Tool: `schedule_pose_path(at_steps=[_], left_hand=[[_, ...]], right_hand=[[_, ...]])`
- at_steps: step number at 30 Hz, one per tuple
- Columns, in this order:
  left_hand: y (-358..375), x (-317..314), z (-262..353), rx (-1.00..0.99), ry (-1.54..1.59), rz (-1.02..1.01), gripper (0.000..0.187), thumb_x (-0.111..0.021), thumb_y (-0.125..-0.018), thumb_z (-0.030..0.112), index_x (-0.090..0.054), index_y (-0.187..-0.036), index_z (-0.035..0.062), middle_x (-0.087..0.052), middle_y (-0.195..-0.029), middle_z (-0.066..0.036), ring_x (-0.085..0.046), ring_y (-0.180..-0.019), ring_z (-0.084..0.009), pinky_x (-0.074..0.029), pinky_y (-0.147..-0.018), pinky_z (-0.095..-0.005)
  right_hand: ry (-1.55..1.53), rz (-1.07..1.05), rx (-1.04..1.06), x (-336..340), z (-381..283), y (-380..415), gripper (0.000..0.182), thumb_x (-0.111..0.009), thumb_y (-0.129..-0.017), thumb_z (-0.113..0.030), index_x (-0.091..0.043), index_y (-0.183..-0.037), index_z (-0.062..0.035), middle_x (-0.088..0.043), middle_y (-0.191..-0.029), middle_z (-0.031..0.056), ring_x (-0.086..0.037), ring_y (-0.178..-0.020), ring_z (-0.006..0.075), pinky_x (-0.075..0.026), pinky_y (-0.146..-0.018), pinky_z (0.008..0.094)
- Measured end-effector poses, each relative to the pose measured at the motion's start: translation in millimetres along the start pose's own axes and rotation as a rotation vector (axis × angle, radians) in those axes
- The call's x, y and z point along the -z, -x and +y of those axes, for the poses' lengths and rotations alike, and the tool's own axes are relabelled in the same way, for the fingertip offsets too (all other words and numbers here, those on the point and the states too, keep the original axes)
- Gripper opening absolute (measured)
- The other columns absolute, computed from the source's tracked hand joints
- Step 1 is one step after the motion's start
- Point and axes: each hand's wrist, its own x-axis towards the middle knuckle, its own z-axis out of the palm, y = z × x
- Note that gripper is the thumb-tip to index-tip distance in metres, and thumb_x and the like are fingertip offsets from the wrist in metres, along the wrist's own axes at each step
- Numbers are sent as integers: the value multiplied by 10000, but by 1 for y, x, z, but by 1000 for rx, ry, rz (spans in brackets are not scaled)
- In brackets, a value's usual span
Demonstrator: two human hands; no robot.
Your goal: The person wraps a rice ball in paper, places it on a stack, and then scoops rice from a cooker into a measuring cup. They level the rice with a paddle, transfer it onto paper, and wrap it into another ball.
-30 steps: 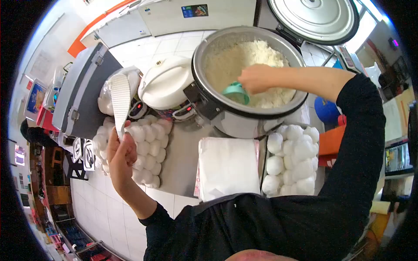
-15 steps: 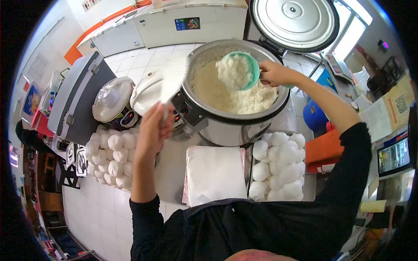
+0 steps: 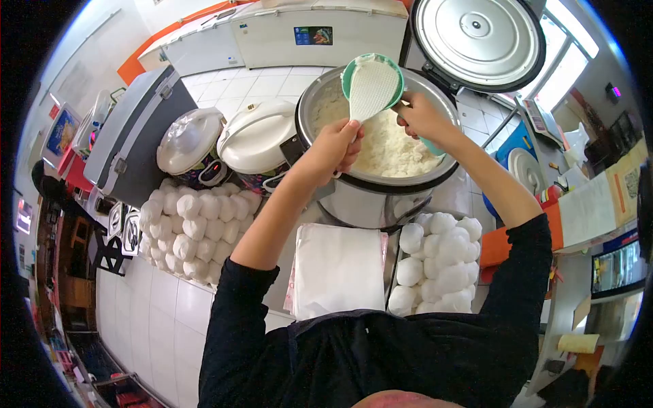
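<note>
My left hand [image 3: 335, 151] grips the handle of a white rice paddle [image 3: 373, 88], whose flat blade lies over the mouth of a green scoop [image 3: 345, 76]. The scoop's handle is in my right hand [image 3: 423, 121], fingers wrapped round it. Both are held above the large rice cooker [image 3: 381, 204], which stands with its silver lid [image 3: 477, 42] raised. White cooked rice [image 3: 398, 151] fills much of the pot, heaped at the near right side. The paddle hides most of what is in the scoop.
A stack of white paper sheets [image 3: 339, 272] lies in front of the cooker. Rounded white bundles [image 3: 442, 262] fill a tray at right; more bundles [image 3: 194, 228] are piled at left. Two smaller lidded cookers [image 3: 255, 139] and a grey box [image 3: 139, 132] stand on the left.
My left hand has brought the paddle rightward from beside the pot onto the scoop. The rice-filled scoop has risen slightly toward the pot's far side, and the camera view has shifted.
</note>
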Motion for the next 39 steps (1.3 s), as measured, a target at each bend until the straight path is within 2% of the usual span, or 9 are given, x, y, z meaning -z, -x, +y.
schedule_pose_path(at_steps=[5, 8, 14, 21, 24, 26, 30, 37, 39], left_hand=[[21, 19, 15, 103, 204, -14, 210, -396, -929, 292, -445, -839, 109, -279, -562, 69, -219, -412, -19, -173, -339, -175], [55, 41, 22, -9, 367, -22, 193, -372, -939, 262, -447, -860, 103, -278, -561, 69, -209, -397, -15, -161, -329, -171], [134, 70, 16, -132, 512, -1, 220, -318, -960, 270, -424, -887, 92, -281, -559, 56, -205, -377, -17, -162, -311, -171], [128, 70, 3, -55, 551, 4, 226, -344, -949, 303, -432, -885, 105, -293, -563, 59, -189, -367, -15, -152, -313, -172], [110, 58, -4, 12, 459, 29, 217, -365, -936, 300, -451, -878, 110, -301, -572, 59, -203, -380, -17, -153, -338, -177], [96, 42, -5, 4, 362, 14, 226, -370, -936, 312, -453, -882, 108, -297, -568, 63, -212, -380, -19, -158, -332, -175], [58, 5, -2, 42, 95, 1, 239, -389, -931, 324, -469, -873, 107, -304, -566, 73, -233, -404, -22, -168, -347, -185], [18, -18, -8, 134, -71, -21, 238, -395, -935, 310, -463, -839, 102, -303, -567, 75, -245, -424, -34, -171, -370, -204], [13, -25, -9, 125, -41, -5, 241, -388, -937, 304, -460, -826, 103, -302, -567, 75, -240, -425, -39, -168, -375, -208]], right_hand=[[167, -61, 17, 1, 9, -35, 349, -492, -871, -242, -549, -1088, 26, -549, -635, 90, -481, -433, 136, -406, -406, 281], [971, -261, 189, -17, 32, -81, 200, -479, -764, -79, -623, -857, 24, -626, -721, 179, -620, -644, 294, -490, -550, 377], [1263, -507, 433, -61, 6, -30, 203, -478, -707, -59, -634, -818, 9, -635, -769, 186, -621, -738, 321, -490, -621, 427], [1042, -719, 235, -21, 21, -24, 222, -537, -763, -156, -614, -909, -8, -587, -660, 152, -564, -524, 250, -443, -471, 376], [718, -634, 29, 15, 15, -6, 196, -550, -801, -187, -621, -895, -31, -584, -674, 114, -556, -526, 193, -437, -443, 328], [337, -442, -172, 31, 17, 2, 296, -543, -845, -267, -567, -945, 10, -493, -580, 48, -393, -386, 112, -354, -377, 275], [-77, -275, -214, 36, 11, 23, 316, -490, -893, -279, -500, -1054, -6, -425, -562, 11, -338, -382, 52, -302, -354, 236], [-28, 62, -74, 13, 17, 39, 320, -497, -868, -231, -544, -1078, 5, -475, -586, 37, -394, -399, 82, -338, -366, 244], [61, 89, -39, 9, 22, 37, 319, -490, -860, -211, -553, -1074, 17, -548, -616, 126, -511, -463, 193, -421, -457, 317]])
